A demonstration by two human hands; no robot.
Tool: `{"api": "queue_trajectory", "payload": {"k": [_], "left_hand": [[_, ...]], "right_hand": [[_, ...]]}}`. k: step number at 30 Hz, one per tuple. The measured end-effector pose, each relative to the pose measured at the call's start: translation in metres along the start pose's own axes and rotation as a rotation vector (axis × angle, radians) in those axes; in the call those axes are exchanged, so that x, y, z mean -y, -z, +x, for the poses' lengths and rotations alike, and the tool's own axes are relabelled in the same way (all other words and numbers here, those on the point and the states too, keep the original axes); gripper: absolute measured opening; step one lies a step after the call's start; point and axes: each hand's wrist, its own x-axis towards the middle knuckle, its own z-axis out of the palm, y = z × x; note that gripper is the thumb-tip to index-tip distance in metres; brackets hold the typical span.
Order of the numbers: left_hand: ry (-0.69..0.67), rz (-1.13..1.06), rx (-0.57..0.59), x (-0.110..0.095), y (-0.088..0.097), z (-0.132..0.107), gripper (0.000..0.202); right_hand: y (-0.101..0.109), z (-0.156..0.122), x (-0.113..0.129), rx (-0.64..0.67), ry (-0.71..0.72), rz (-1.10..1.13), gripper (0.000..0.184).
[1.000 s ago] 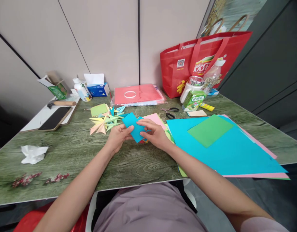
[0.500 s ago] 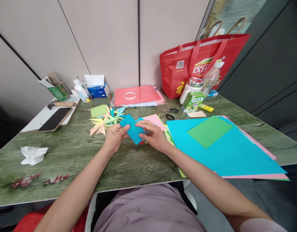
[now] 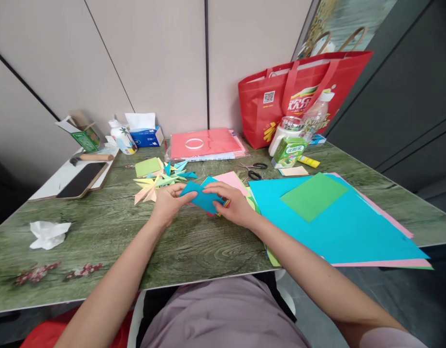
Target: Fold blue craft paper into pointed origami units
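A small blue folded paper [image 3: 200, 195] is held just above the green wood-grain table [image 3: 110, 232]. My left hand [image 3: 166, 203] pinches its left end with closed fingers. My right hand [image 3: 232, 205] grips its right side, thumb on top. Behind my left hand lies a heap of folded paper stars [image 3: 155, 181] in yellow, peach, green and blue. A pink sheet [image 3: 232, 180] lies behind my right hand.
Large blue sheets [image 3: 335, 227] with a green square [image 3: 313, 195] lie at the right. Scissors [image 3: 254, 169], a red paper pack [image 3: 206, 142] with a tape ring, a red bag [image 3: 298, 92], bottles, a tissue box [image 3: 146, 133], a phone [image 3: 81, 179] and a crumpled tissue [image 3: 47, 234] surround the area.
The blue paper has turned flatter and lower between my hands, now narrower to the eye. Both hands shifted slightly left and kept hold of it.
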Motion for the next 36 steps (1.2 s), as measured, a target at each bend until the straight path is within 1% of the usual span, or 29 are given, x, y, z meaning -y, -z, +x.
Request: {"api": "queue_trajectory", "payload": {"k": [2,3,5,6,8,10,11,14,19,23,30,36], "left_hand": [[0.000,0.056,-0.010,0.000,0.001,0.000,0.025],[0.005,0.048,-0.016,0.000,0.001,0.000,0.025],[0.031,-0.025,-0.019,-0.001,0.001,0.001,0.027],[0.044,-0.066,-0.018,-0.001,0.000,0.001,0.029],[0.047,-0.115,-0.026,-0.002,-0.001,0.000,0.031],[0.014,-0.118,-0.056,-0.002,-0.003,0.000,0.031],[-0.009,-0.107,-0.071,-0.002,-0.003,0.000,0.031],[-0.056,-0.061,-0.081,-0.001,-0.004,0.000,0.030],[-0.076,-0.022,-0.027,0.001,-0.004,-0.001,0.031],[-0.089,-0.025,-0.012,0.003,-0.003,0.000,0.031],[-0.077,-0.040,0.002,0.004,-0.002,0.001,0.032],[-0.040,-0.050,-0.005,0.002,-0.004,0.000,0.033]], "right_hand": [[0.000,0.000,-0.001,0.009,0.018,-0.020,0.044],[-0.001,0.000,-0.002,-0.009,-0.007,-0.018,0.045],[-0.002,0.000,-0.004,-0.086,-0.114,0.025,0.043],[-0.003,0.000,-0.006,-0.135,-0.177,0.064,0.039],[-0.004,0.001,-0.010,-0.208,-0.283,0.142,0.028],[-0.004,0.002,-0.013,-0.250,-0.341,0.191,0.018],[-0.004,0.002,-0.014,-0.267,-0.356,0.210,0.016],[-0.004,0.002,-0.016,-0.322,-0.378,0.272,0.019],[-0.004,0.005,-0.014,-0.408,-0.378,0.362,0.023],[-0.002,0.006,-0.012,-0.441,-0.377,0.426,0.028],[0.000,0.008,-0.009,-0.461,-0.403,0.489,0.033],[0.001,0.008,-0.009,-0.427,-0.399,0.448,0.029]]}}
